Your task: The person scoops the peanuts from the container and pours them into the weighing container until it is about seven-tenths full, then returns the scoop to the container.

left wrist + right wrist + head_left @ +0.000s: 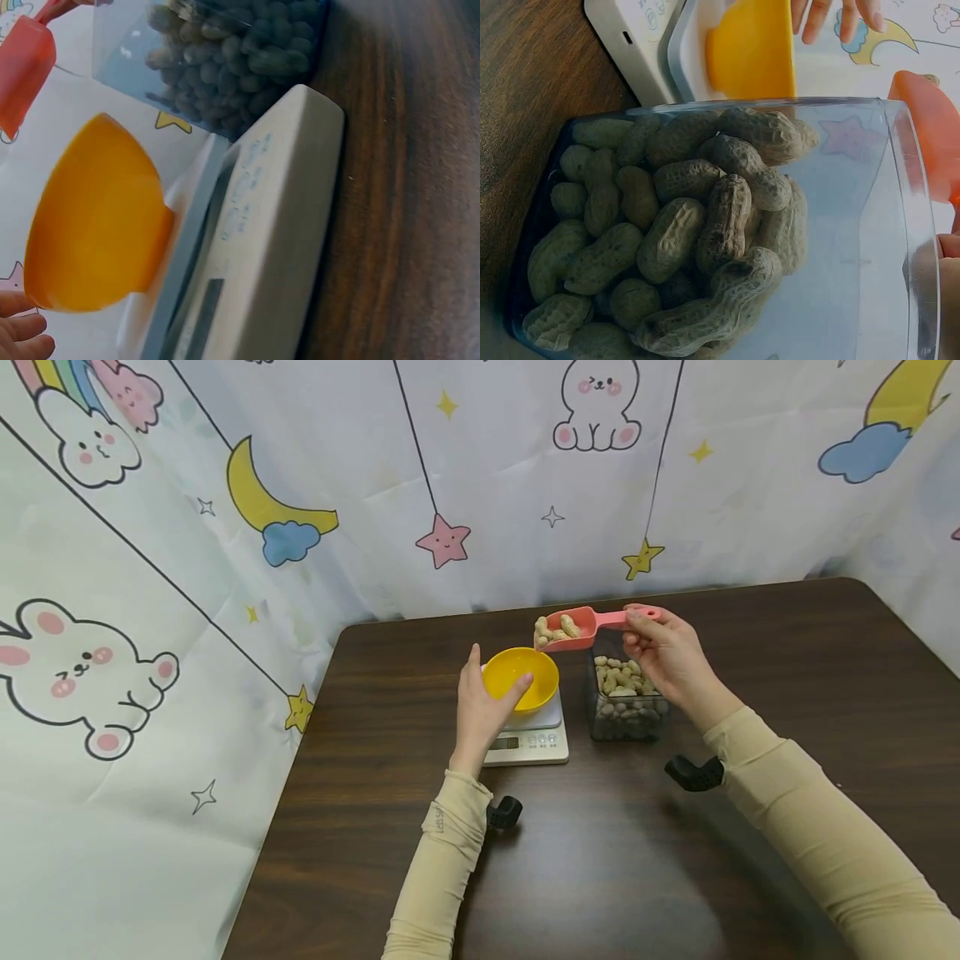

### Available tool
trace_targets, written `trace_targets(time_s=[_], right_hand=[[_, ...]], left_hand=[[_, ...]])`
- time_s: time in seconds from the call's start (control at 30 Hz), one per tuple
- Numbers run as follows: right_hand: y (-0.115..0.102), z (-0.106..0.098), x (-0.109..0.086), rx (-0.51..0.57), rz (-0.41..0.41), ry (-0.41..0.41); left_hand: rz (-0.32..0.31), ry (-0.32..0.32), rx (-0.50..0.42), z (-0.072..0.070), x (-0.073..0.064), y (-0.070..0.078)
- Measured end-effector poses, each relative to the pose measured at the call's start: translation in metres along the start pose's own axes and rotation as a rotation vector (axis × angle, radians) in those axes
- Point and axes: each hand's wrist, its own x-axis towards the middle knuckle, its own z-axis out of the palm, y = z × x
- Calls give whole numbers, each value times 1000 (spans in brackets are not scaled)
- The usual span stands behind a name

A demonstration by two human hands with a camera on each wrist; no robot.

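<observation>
In my right hand a pink scoop is held by its handle, with several unshelled peanuts in it. The scoop's front edge is just above the right rim of a yellow bowl. That bowl sits on the platform of a kitchen scale. Around the bowl's near left side is my left hand, fingers extended and thumb spread across the rim. Whether it touches the bowl cannot be told. A clear container of peanuts stands right of the scale, below my right hand.
Everything stands on a dark brown wooden table. A white curtain with cartoon prints hangs behind it and along the left. Black wrist mounts stick out from the sleeves over the table.
</observation>
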Motion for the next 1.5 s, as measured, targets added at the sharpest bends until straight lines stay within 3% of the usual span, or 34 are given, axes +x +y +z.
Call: trace_targets(time_s=[0.4,0.83,1.5], right_hand=[[6,1,5,-168,54,83],[8,2,6,-241,100,56],[14,2,8,-502,56,77]], left_hand=[[-26,-49,44,7,-4,-11],[4,-83,94,10,-6,-15],[1,-106,122,12,-7,-15]])
